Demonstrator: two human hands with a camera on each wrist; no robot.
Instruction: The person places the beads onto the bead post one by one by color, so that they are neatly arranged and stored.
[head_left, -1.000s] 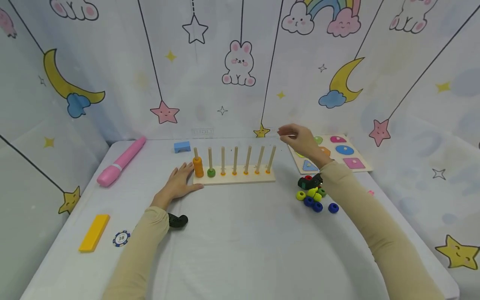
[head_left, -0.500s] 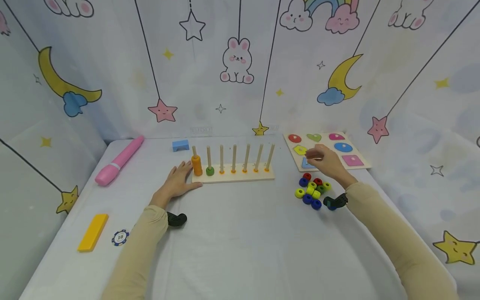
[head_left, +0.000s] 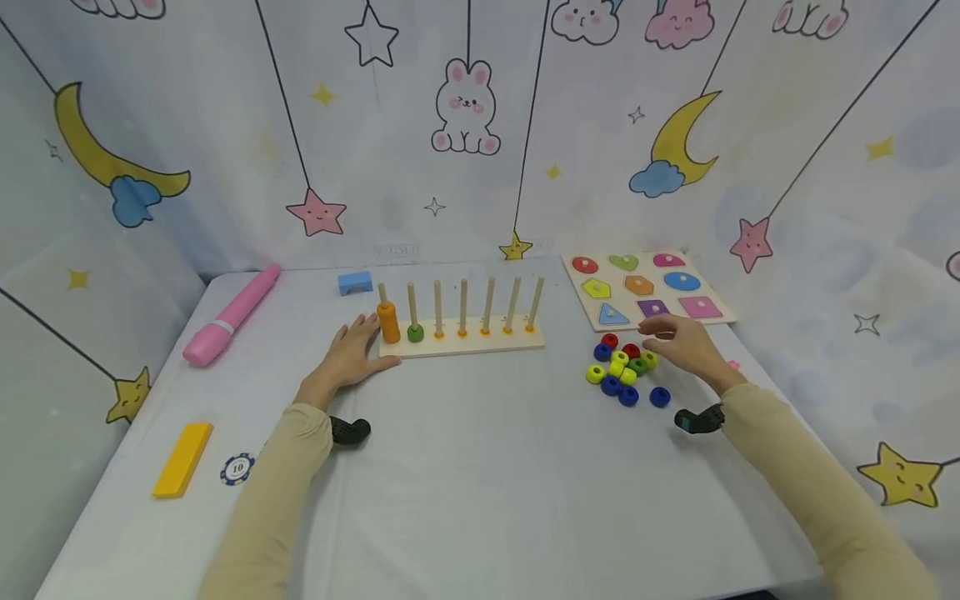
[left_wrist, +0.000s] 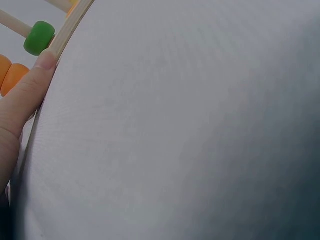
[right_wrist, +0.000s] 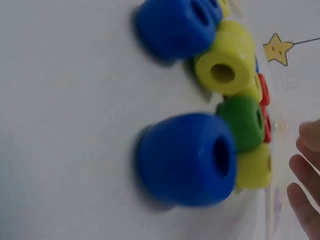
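The right hand (head_left: 686,346) hovers low over the far right edge of a heap of small round wooden beads with holes, in blue, yellow, green and red (head_left: 624,372). Its fingers are loosely bent and nothing shows between them, so it holds nothing; in the right wrist view its fingertips (right_wrist: 305,172) stand just beyond the beads, apart from them. One blue bead (head_left: 659,397) lies a little to the right of the heap, nearer the person.

The left hand (head_left: 351,354) lies flat on the white tabletop (head_left: 480,483), fingers relaxed, with its thumb pressed against the left end of the long pale wooden base of a peg rack (head_left: 465,343). The rack carries seven upright wooden pegs. The leftmost peg bears a stack of orange beads (head_left: 387,322), and the second peg bears a single green bead (head_left: 415,333). The other five pegs stand bare above their bases.

As a judgement, the threading of beads onto the pegs is at an early stage: one peg looks filled, one is begun, and about a dozen beads are still loose on the tabletop.

Farther right lies a wooden shape puzzle board with coloured pieces (head_left: 645,287). To the far left are a big pink marker-shaped toy (head_left: 231,317) and a small blue block (head_left: 355,282); near left lie a yellow bar (head_left: 182,458) and a blue-and-white chip (head_left: 237,469).
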